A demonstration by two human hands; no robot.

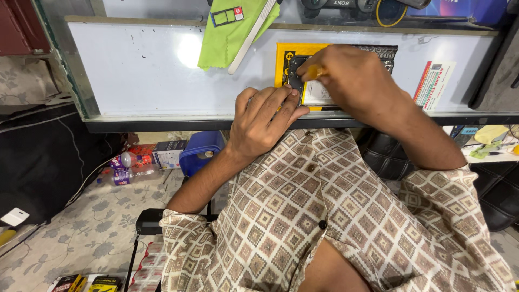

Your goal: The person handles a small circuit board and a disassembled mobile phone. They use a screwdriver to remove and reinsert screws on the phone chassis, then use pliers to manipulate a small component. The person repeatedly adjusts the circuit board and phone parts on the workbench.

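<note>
On the counter: white counter (151, 70) spanned the view.
Cloth: green cloth (227, 38) lay at eleven o'clock.
Phone: opened phone (319, 92) rested on yellow mat (282, 57), twelve o'clock.
Right hand (351, 81): fingers pinched yellow-handled tool (315, 71).
Left hand (265, 119): fingers together, pressing phone's edge.

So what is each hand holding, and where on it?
Right hand pinches a tool by its yellow handle. Left hand presses fingertips on the opened phone, not gripping it.

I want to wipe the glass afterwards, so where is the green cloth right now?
In the head view the green cloth hangs over the counter's far edge, upper middle, left of the yellow mat where both hands work, with a white strip lying across it.
</note>
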